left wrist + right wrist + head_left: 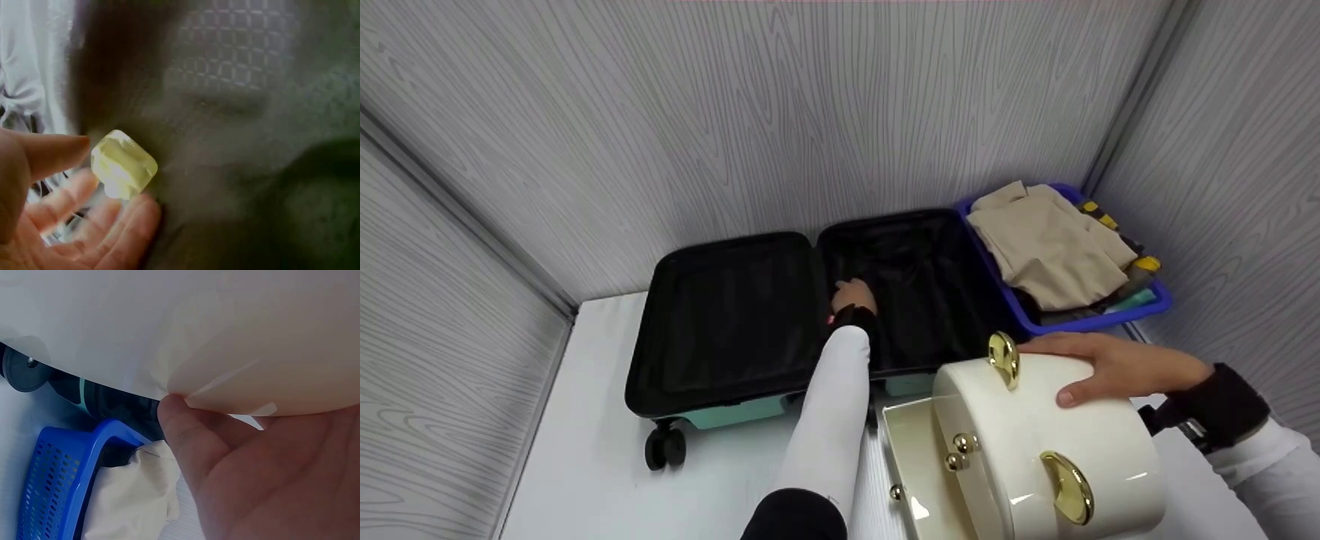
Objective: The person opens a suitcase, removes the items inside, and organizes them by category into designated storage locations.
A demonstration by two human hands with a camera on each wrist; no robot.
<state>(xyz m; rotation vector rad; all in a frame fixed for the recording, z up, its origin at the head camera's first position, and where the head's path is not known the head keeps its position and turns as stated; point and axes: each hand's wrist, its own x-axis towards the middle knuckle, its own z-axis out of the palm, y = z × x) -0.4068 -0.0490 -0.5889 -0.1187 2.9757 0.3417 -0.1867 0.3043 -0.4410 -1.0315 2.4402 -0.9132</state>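
My left hand (854, 296) reaches down into the right half of an open suitcase (735, 322), close to the central hinge. In the left wrist view, a small, shiny, pale-yellow rounded-square item (124, 164) lies between the extended thumb and the spread fingers, against the dark lining (225, 140). The thumb tip is right at its edge. My right hand (1110, 367) rests spread on the curved top of a glossy cream cosmetic storage box (1080, 427) with gold handles. A drawer (919, 442) of the box is pulled out at its left.
Beyond the box, a blue basket (1080, 324) holds folded beige cloth (1050, 240) and other dark and yellow items. The suitcase stands on a white tabletop (592, 450), a black wheel (665, 448) at its front left. Grey wood-patterned panels (750, 112) enclose the back and sides.
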